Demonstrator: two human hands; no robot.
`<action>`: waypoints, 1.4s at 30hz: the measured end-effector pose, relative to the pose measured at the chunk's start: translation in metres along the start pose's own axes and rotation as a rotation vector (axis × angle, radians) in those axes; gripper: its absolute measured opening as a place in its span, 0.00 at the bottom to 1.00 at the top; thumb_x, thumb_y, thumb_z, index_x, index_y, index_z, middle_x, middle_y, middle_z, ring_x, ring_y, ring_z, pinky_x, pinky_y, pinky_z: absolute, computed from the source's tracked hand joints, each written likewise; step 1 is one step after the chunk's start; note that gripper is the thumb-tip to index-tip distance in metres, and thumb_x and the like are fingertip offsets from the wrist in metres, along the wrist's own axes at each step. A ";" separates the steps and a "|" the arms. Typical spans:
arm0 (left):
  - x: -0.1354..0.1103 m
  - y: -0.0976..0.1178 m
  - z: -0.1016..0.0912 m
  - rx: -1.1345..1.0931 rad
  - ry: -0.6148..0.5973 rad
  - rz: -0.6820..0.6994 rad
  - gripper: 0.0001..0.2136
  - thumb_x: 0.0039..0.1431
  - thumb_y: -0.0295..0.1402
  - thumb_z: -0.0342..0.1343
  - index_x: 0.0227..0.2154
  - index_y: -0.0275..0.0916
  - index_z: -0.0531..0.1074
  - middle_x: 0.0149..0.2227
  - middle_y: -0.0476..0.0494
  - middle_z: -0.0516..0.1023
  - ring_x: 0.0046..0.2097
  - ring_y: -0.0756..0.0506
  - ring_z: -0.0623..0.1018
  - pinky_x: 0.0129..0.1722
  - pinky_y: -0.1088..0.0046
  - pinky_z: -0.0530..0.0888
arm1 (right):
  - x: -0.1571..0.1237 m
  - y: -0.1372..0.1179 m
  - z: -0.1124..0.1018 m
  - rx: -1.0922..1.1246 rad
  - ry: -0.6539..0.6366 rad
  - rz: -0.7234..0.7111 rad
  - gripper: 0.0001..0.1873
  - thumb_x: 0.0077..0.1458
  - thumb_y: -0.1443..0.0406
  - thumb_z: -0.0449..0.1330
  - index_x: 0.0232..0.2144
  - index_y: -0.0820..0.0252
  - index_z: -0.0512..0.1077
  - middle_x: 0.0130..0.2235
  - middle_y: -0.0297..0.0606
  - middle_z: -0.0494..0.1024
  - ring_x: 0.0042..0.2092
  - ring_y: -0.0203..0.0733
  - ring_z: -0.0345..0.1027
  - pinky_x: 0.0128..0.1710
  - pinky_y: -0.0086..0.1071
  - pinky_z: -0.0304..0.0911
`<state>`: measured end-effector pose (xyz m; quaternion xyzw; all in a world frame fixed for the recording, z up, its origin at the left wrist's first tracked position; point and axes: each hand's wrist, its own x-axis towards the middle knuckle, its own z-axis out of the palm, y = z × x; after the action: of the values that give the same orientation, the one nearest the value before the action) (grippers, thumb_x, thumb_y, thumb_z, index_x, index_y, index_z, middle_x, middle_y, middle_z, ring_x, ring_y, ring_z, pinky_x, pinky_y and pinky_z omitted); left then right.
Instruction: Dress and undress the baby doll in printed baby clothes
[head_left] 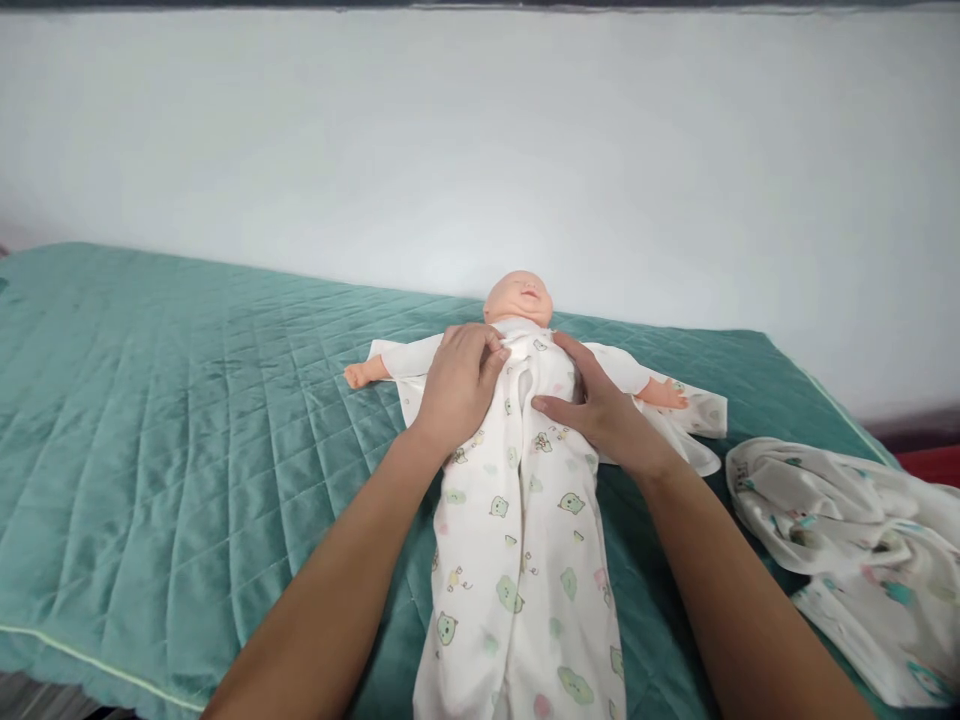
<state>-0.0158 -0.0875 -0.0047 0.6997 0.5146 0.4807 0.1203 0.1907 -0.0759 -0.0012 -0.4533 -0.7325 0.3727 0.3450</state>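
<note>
A baby doll [520, 296] lies on its back, head toward the wall, both arms stretched sideways. Printed white baby trousers [525, 530] with green animal figures cover it from the chest down. At the chest, my left hand [465, 385] has its fingers bent and thumb and forefinger together on the cloth near the top edge. My right hand [600, 405] rests against the other side of the chest, thumb and forefinger spread apart on the trousers; its other fingers are partly hidden. White sleeves cover the doll's upper arms, and a loose printed garment [703, 412] lies spread beneath.
A green quilted mat [225, 430] lies under the doll and reaches a pale wall [450, 150] behind. To the right, a crumpled white printed garment [862, 550] lies near the mat's edge. Something red [930, 464] shows beyond it.
</note>
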 end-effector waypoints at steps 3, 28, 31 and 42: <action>0.000 -0.002 0.001 0.001 0.018 0.002 0.05 0.68 0.32 0.48 0.34 0.42 0.63 0.43 0.42 0.76 0.48 0.42 0.73 0.50 0.61 0.69 | -0.002 -0.004 0.001 -0.117 0.005 -0.032 0.44 0.53 0.53 0.68 0.67 0.47 0.56 0.71 0.40 0.57 0.71 0.58 0.49 0.71 0.54 0.45; -0.007 0.007 0.011 -0.015 0.026 -0.144 0.10 0.59 0.36 0.62 0.42 0.43 0.72 0.59 0.41 0.68 0.65 0.40 0.64 0.68 0.57 0.60 | -0.003 0.001 0.001 -0.099 0.018 -0.051 0.39 0.52 0.55 0.68 0.63 0.43 0.59 0.70 0.38 0.57 0.70 0.55 0.51 0.68 0.55 0.51; -0.007 0.008 0.010 -0.012 0.034 -0.119 0.08 0.58 0.35 0.63 0.38 0.43 0.71 0.59 0.42 0.69 0.66 0.40 0.63 0.68 0.55 0.59 | -0.003 0.001 0.001 -0.102 0.014 -0.036 0.40 0.51 0.54 0.68 0.63 0.44 0.58 0.71 0.39 0.56 0.70 0.56 0.50 0.69 0.56 0.50; -0.009 0.010 0.008 -0.015 0.034 0.018 0.07 0.62 0.35 0.60 0.30 0.42 0.69 0.54 0.44 0.76 0.64 0.40 0.66 0.66 0.55 0.62 | -0.001 -0.003 0.000 -0.109 0.050 -0.088 0.35 0.47 0.56 0.70 0.54 0.51 0.62 0.67 0.43 0.62 0.66 0.55 0.58 0.66 0.48 0.54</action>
<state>-0.0034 -0.0970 -0.0068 0.6952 0.5066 0.4974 0.1126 0.1896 -0.0776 0.0010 -0.4477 -0.7621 0.3055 0.3541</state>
